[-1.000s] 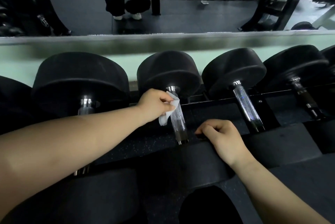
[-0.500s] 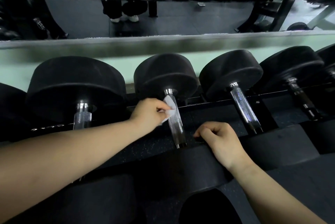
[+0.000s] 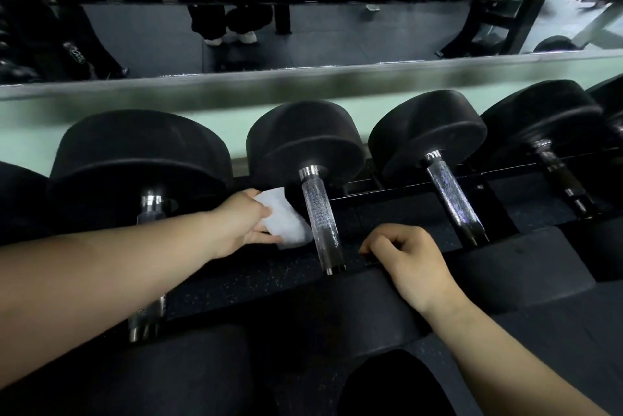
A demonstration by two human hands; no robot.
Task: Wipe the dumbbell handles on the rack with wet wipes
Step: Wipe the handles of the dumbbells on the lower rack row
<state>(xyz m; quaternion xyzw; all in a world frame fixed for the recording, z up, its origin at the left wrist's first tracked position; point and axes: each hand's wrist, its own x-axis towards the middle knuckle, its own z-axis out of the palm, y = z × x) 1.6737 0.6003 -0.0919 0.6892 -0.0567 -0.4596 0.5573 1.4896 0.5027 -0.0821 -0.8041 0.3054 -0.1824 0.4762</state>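
So the left hand has the wet wipe bunched up and pinched between thumb and fingers, sitting just to the left of the middle dumbbell handle. The wipe's lower corner is right up against the chrome, but honestly I can't tell if it's actually touching. My guess is it's held loose like that so it can wrap around the knurled part and slide along it. The right hand has its fingers curled over the top edge of that same dumbbell's front head, probably bracing it so it doesn't roll while getting scrubbed. The rack is the only "container" here: a row of black dumbbells lying across its rails, handles pointing toward the camera, with one neighbour handle on the left partly behind the forearm and another on the right. No wipe packet anywhere in view.
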